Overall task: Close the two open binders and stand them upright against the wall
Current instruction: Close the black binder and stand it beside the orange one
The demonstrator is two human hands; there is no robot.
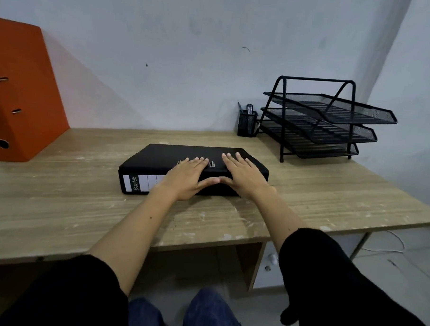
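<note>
Black binder (pixel 184 156) lies flat and closed mid-desk, spine toward you, white spine label reading "Bantex". Matte black cover, boxy shape, small metal slot fittings on top. Your left hand (pixel 187 177) and right hand (pixel 243 175) rest palm-down on its cover, fingers (pixel 230 158) flat and spread, grasping nothing; thumbs nearly touch over the near edge. Orange binder (pixel 25 93) stands closed at far left, leaning against the wall (pixel 164 49), round finger hole low on its spine, two metal slots on the cover. Desk (pixel 84 206) is pale wood-grain laminate, scuffed white in patches. Far right: black wire-mesh tray rack (pixel 326 118), three tiers, with a mesh pen cup (pixel 247 123) just beside it.
</note>
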